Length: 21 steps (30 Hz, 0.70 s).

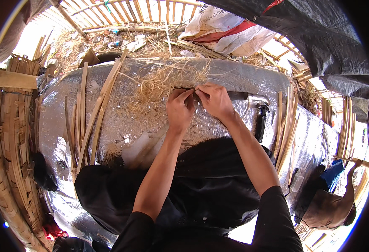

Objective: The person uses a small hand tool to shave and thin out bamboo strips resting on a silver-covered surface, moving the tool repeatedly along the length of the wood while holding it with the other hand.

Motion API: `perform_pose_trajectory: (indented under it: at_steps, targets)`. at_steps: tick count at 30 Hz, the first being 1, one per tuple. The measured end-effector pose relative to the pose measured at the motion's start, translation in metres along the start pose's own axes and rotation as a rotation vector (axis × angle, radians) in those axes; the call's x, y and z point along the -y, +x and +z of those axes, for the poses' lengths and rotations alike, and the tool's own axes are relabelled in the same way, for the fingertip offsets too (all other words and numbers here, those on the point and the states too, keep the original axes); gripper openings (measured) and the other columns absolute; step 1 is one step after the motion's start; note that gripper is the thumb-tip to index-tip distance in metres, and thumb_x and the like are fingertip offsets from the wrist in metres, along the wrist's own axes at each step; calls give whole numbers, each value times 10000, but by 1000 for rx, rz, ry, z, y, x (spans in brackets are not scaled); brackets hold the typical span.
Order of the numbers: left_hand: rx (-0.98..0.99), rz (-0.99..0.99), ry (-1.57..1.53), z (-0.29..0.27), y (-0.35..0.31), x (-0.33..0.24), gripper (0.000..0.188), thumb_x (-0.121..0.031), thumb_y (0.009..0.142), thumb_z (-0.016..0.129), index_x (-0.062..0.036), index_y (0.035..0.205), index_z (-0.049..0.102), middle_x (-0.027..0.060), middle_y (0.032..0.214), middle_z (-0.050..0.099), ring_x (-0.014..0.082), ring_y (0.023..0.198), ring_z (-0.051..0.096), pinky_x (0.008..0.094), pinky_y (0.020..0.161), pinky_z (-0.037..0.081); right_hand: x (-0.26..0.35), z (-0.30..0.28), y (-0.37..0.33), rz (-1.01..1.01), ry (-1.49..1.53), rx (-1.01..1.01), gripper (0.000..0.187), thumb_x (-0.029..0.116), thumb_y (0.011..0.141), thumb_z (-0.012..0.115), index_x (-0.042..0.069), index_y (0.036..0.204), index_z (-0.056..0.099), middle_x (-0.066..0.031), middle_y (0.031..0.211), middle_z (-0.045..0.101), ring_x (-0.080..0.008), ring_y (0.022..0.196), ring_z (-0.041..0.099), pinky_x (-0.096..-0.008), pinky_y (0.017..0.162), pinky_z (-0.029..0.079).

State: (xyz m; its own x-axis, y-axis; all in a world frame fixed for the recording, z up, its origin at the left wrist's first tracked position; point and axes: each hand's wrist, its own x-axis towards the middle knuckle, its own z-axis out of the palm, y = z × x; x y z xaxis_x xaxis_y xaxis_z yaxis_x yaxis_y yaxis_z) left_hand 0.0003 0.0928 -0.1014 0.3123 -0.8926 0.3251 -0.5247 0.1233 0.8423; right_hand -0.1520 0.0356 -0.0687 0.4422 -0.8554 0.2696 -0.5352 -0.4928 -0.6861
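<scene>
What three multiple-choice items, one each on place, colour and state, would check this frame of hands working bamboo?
1. Where does the loose pile of bamboo shavings lie?
A. On the silver mat, just left of the hands
B. Inside the woven basket
C. On the person's lap

2. What colour is the mat?
A. Blue
B. Shiny silver
C. Red

3. How do the left hand and right hand stand?
A. Far apart, both flat and empty
B. Close together, fingers pinched on a thin strip beside a knife
C. One hand raised out of view

Answers: 1 A, the tangle sits on the foil by the left hand. 2 B, the surface is reflective silver. 3 B, the fingertips meet at one spot by the blade.
</scene>
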Motion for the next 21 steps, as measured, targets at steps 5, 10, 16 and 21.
perform_pose_trajectory:
  at_steps: [5, 10, 16, 21]
  targets:
    - [2, -12, 39, 1, 3, -10, 114, -80, 870, 821, -91, 981, 850, 73, 921, 771, 241, 774, 754, 354, 687, 594, 3, -2, 1, 35, -3, 7, 110, 74, 948, 684, 8, 998, 756, -191, 939, 739, -421, 824, 721, -486, 725, 591]
    - [-69, -1, 87, 8, 4, -7, 87, -112, 854, 825, -117, 939, 841, 52, 882, 764, 262, 749, 736, 385, 680, 584, 8, 4, 2, 62, -118, 29, 123, 88, 959, 662, 7, 971, 754, -191, 907, 719, -433, 818, 707, -502, 735, 587]
    - [-96, 101, 243, 9, 1, -6, 63, -133, 837, 816, -131, 894, 790, 47, 838, 746, 293, 747, 714, 416, 693, 572, 25, -9, 6, 197, -55, 119, 254, 213, 1008, 668, -13, 928, 753, -203, 870, 715, -436, 787, 707, -498, 699, 560]
    - [-100, 100, 224, 10, 1, -3, 59, -134, 842, 807, -144, 898, 793, 41, 842, 745, 278, 760, 717, 413, 668, 559, 35, -24, 17, 502, 10, 188, 310, 299, 1001, 714, 6, 932, 788, -214, 837, 743, -370, 757, 752, -443, 709, 572]
